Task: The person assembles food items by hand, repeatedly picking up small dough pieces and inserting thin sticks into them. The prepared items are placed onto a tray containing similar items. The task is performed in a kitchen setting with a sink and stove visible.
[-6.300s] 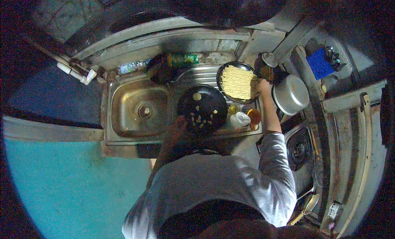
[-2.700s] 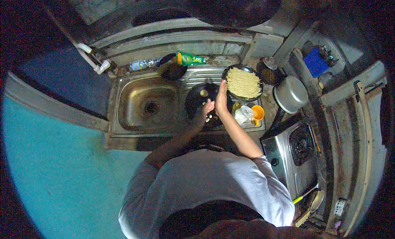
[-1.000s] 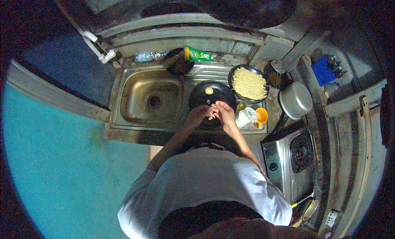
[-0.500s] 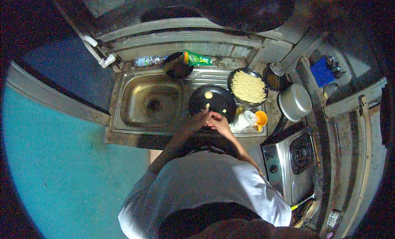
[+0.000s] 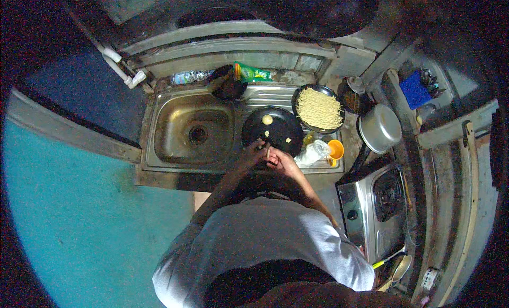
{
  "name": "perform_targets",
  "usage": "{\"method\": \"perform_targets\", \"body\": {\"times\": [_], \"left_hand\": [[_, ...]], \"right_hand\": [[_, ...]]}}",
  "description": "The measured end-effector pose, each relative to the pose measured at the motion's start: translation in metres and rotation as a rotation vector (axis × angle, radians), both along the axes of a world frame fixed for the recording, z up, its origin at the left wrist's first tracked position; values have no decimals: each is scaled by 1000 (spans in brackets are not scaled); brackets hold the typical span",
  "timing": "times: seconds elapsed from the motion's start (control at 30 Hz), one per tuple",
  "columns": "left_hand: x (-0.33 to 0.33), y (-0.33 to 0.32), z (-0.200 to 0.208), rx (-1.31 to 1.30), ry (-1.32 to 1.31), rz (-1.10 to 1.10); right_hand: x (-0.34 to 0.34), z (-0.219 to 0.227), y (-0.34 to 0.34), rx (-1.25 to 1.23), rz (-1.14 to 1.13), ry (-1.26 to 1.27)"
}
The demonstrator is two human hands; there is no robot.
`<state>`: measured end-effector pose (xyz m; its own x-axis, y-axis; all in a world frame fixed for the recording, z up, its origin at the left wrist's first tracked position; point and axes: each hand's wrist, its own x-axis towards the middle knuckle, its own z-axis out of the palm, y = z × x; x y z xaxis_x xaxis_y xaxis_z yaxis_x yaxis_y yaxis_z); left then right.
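both hands, left hand [image 5: 253,151] and right hand [image 5: 279,159], pinch one small pale piece [image 5: 268,150] over the dark pan [image 5: 272,128].

Dull, scuffed steel sink [image 5: 159,149], glossy metal pot lid [image 5: 379,128], matt black pan [image 5: 280,128].

Both hands, left hand [image 5: 253,153] and right hand [image 5: 281,160], meet at the black pan's [image 5: 273,128] near rim beside the steel sink [image 5: 191,130].

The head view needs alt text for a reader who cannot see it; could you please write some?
Seen from above, a person's left hand and right hand meet at the near rim of a black pan holding a few pale pieces, on the drainboard right of a steel sink. Behind it sits a bowl of noodles.
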<state>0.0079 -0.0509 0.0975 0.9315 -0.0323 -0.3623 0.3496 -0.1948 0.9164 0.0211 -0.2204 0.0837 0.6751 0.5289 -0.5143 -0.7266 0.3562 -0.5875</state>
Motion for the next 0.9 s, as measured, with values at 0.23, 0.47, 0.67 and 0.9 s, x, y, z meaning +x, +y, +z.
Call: {"method": "perform_targets", "body": {"times": [0.23, 0.47, 0.67, 0.9], "left_hand": [[-16, 7, -32, -682, 123, 36], [-29, 1, -18, -408, 38, 51], [-29, 6, -31, -206, -105, -132], [-37, 5, -18, -100, -167, -172]], "right_hand": [[-4, -28, 5, -162, 45, -283], [-17, -2, 7, -104, 8, -172], [-22, 4, -2, 60, -119, -22], [-21, -1, -5, -110, -235, 75]]}}
